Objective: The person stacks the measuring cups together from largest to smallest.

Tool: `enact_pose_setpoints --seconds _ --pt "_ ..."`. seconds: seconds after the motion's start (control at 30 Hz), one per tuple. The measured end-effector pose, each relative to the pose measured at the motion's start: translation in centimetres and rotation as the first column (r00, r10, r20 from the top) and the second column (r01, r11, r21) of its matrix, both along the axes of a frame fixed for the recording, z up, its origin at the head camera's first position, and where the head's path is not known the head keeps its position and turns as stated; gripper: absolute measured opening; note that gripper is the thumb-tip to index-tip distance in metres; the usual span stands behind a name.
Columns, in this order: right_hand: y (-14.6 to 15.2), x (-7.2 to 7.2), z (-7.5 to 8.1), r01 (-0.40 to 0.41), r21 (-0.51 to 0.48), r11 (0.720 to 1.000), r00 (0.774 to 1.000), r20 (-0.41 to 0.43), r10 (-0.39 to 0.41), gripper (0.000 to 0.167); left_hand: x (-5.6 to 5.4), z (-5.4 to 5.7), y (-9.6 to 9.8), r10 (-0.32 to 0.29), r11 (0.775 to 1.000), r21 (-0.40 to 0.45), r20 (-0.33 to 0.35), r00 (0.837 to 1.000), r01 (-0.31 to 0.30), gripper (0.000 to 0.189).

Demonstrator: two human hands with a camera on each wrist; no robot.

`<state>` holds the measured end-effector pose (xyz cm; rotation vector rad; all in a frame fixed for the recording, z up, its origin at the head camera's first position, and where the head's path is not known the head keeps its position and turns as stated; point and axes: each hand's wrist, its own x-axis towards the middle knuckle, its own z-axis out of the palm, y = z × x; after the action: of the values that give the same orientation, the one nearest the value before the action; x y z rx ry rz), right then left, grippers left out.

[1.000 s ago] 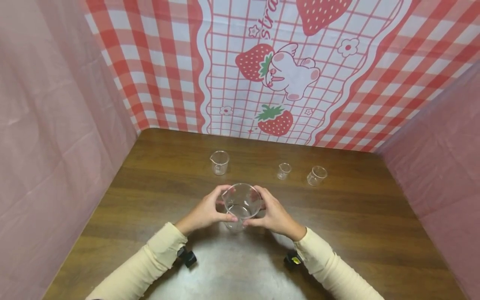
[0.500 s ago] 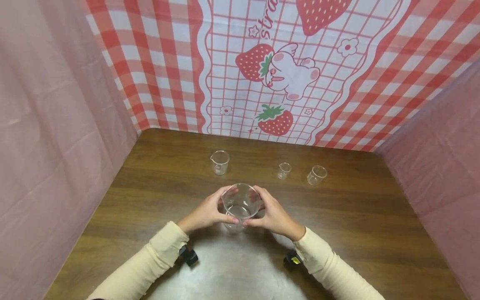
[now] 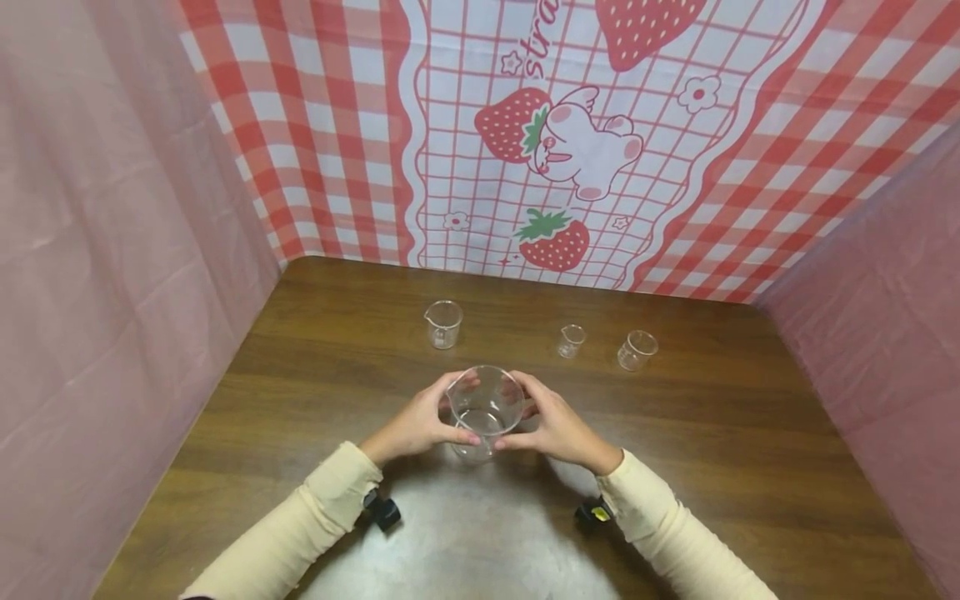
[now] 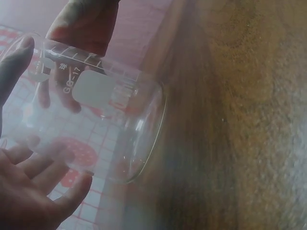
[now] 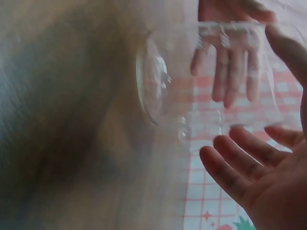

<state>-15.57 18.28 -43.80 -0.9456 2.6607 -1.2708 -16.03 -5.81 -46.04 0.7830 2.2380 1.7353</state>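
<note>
A large clear glass beaker (image 3: 486, 404) is between both hands in the head view, its mouth facing up. My left hand (image 3: 415, 427) grips its left side, thumb across the near wall and fingers around the far side. On the opposite side my right hand (image 3: 561, 432) holds it in the same way, the two thumbtips close together. White printed marks and a scale show on the beaker (image 4: 103, 91) in the left wrist view. Whether its base touches the table cannot be told.
Three smaller glass beakers stand farther back on the wooden table (image 3: 360, 350): one beaker (image 3: 444, 327) at left, a tiny beaker (image 3: 571, 342) and another beaker (image 3: 637, 352) at right. A strawberry-print cloth (image 3: 558, 242) hangs behind, with pink curtains (image 3: 142, 250) at both sides.
The whole head view has shifted very slightly. Both hands keep their grip on the large beaker, and the smaller beakers stay in place.
</note>
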Motion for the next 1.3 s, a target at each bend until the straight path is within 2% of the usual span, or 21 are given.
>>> enact_pose_setpoints --seconds 0.2,0.43,0.97,1.3 --pt "0.7 -0.5 1.0 -0.067 0.028 0.997 0.997 0.051 0.066 0.086 0.0 -0.1 -0.1 0.001 1.000 0.008 0.007 1.000 -0.001 0.088" --pt "1.5 -1.1 2.0 -0.092 0.062 0.994 0.992 0.098 0.086 0.078 -0.1 0.0 0.1 -0.007 1.000 -0.002 0.012 1.000 0.007 0.089" --pt "1.7 -1.6 2.9 -0.117 0.095 0.989 0.989 0.101 0.107 0.066 0.0 0.0 -0.1 -0.011 1.000 -0.013 0.003 1.000 0.011 0.088" --pt "1.6 -2.1 3.4 -0.145 0.106 0.984 0.988 0.065 0.138 0.056 0.0 -0.2 -0.1 -0.004 1.000 -0.017 -0.008 1.000 0.004 0.087"
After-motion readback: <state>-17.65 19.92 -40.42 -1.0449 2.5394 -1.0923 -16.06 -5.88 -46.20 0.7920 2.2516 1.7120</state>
